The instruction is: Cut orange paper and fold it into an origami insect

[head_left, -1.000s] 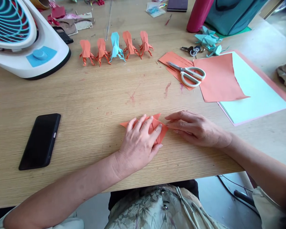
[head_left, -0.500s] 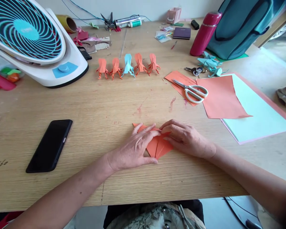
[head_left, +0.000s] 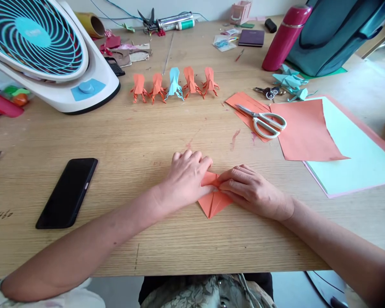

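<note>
A folded piece of orange paper [head_left: 209, 205] lies on the table in front of me, one pointed corner toward me and creases running to it. My left hand [head_left: 190, 179] covers its left side, fingers curled over the far edge and thumb laid across the paper's middle. From the right, my right hand [head_left: 246, 189] pinches the paper's right part with bent fingers, its fingertips close to the left thumb. Both hands hide much of the sheet's outer edges.
Several folded paper figures [head_left: 174, 84] stand in a row farther back. Scissors [head_left: 265, 120] rest on orange paper at right, beside larger sheets [head_left: 308, 130]. A phone [head_left: 67, 192] lies left, a fan [head_left: 83, 81] behind it. A pink bottle [head_left: 285, 38] stands by a teal bag [head_left: 333, 38].
My left hand has gone from lying spread over the paper to curled fingers at its far edge, with its thumb moved up to the middle. My right hand keeps its pinch. The view has shifted slightly.
</note>
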Motion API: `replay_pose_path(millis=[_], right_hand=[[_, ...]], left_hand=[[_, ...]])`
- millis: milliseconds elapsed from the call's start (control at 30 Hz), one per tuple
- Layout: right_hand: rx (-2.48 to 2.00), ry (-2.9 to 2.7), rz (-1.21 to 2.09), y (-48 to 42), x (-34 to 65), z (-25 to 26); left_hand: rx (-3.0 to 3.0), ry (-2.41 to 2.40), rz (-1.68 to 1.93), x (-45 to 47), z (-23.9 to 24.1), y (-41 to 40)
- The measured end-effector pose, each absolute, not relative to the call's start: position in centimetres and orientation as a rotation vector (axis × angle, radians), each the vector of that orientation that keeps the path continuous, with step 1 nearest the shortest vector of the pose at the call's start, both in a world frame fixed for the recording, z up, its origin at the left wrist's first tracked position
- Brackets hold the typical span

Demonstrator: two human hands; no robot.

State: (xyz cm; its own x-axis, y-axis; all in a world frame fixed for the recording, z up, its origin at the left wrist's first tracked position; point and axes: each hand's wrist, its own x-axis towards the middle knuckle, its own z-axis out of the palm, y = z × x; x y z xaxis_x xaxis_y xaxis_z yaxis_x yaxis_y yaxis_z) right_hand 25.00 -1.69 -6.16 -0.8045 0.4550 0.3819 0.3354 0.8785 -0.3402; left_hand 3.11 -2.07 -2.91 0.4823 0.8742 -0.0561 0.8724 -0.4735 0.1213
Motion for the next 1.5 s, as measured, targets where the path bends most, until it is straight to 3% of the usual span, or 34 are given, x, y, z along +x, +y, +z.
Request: replay_pose_path(millis=[167, 367, 1100, 1500], right_hand=[[-0.603, -2.601, 0.374, -1.8, 25.1, -6.2], [-0.621, -2.607, 0.341, -1.9, 25.1, -6.2], [-0.737, -2.764, 0.056, -3.4, 24.3, -6.8], [-0.732, -2.756, 0.035, -3.5, 24.3, -6.7]], left_hand=[[2.484, 1.483, -0.322, 4.2, -1.0, 0.3], [2.333, 1.426, -0.439, 4.6, 0.1, 2.1], [2.333, 1.618, -0.258, 4.2, 0.5, -0.4], [2.983, 1.590, 0.161, 2.8, -2.2, -4.7]])
